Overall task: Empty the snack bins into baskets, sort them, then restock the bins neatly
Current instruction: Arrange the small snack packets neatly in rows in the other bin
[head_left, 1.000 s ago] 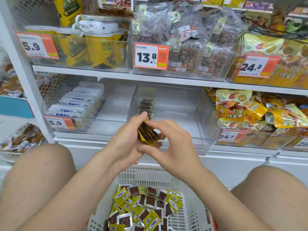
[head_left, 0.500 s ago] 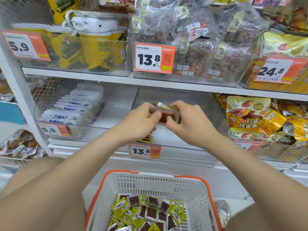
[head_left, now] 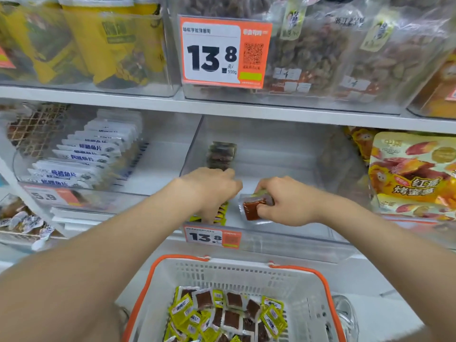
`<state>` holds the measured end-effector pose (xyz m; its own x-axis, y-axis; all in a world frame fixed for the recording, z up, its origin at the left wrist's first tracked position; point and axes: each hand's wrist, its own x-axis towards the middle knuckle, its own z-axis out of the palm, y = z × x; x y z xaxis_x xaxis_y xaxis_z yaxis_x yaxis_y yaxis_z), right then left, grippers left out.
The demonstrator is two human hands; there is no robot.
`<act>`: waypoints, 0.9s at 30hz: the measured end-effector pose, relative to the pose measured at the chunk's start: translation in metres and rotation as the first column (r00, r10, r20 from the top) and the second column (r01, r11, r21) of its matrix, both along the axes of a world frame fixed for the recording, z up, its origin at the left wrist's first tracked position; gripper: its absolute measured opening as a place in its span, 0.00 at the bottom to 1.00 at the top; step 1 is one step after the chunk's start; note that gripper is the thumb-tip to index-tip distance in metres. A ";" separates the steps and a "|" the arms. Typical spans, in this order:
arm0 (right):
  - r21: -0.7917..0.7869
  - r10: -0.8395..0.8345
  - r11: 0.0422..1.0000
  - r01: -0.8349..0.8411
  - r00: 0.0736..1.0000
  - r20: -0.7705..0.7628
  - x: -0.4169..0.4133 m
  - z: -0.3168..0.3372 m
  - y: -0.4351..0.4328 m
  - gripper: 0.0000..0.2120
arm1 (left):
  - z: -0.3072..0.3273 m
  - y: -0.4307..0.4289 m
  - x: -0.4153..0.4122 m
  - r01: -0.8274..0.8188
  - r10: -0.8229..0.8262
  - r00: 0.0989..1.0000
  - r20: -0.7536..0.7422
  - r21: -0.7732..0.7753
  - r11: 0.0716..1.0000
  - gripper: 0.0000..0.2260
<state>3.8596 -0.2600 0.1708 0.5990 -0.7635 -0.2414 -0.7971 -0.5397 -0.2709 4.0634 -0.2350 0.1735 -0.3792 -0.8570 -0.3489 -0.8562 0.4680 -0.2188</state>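
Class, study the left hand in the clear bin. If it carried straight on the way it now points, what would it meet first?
Probably the small stack of dark packets at the back of the clear bin, just beyond the left hand, though depth is hard to judge.

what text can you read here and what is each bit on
"13.8", "500g": upper price tag
"13.8": lower price tag
"5.9": left price tag, blurred
"红薯 烤蜜薯": sweet potato bag
basket packets, white packets: too blurred to read
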 end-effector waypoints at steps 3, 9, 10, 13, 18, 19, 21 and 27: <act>0.032 0.003 0.999 -0.003 1.000 -0.020 0.000 -0.004 -0.004 0.13 | -0.008 0.000 -0.003 -0.017 0.017 1.000 -0.010 0.014 1.000 0.19; 0.156 0.020 0.988 -0.013 0.999 -0.043 -0.004 -0.004 -0.004 0.13 | -0.008 -0.002 0.003 0.032 -0.033 0.994 -0.108 -0.003 0.999 0.21; 0.156 0.018 0.988 -0.010 0.999 -0.047 -0.005 -0.003 -0.003 0.13 | -0.008 -0.003 0.003 0.044 -0.042 0.990 -0.134 0.012 0.999 0.21; 0.145 0.019 0.989 -0.010 0.998 -0.060 -0.011 -0.003 -0.001 0.12 | -0.010 -0.001 0.005 0.064 -0.049 0.984 -0.170 0.084 0.994 0.25; 0.138 -0.001 0.990 0.008 0.999 -0.054 -0.022 -0.002 0.002 0.12 | -0.009 0.001 0.003 0.097 -0.088 0.992 -0.094 0.095 0.991 0.23; 0.138 -0.004 0.990 0.011 0.999 -0.049 -0.024 -0.003 0.002 0.12 | -0.010 0.001 0.001 0.103 -0.095 0.992 -0.082 0.094 0.990 0.21; 0.135 -0.004 0.991 0.007 1.000 -0.023 -0.026 -0.004 0.003 0.12 | -0.013 0.002 -0.003 0.117 -0.112 0.992 -0.061 0.084 0.990 0.18; 0.135 0.105 0.985 -0.107 0.994 0.025 -0.021 -0.012 0.002 0.13 | -0.005 0.003 0.000 0.076 -0.075 0.996 -0.041 0.020 0.997 0.15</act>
<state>3.8383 -0.2579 0.1590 0.6799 -0.6564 -0.3270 -0.7317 -0.5781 -0.3612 4.0637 -0.2321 0.1685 -0.4568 -0.8179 -0.3499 -0.8263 0.5358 -0.1737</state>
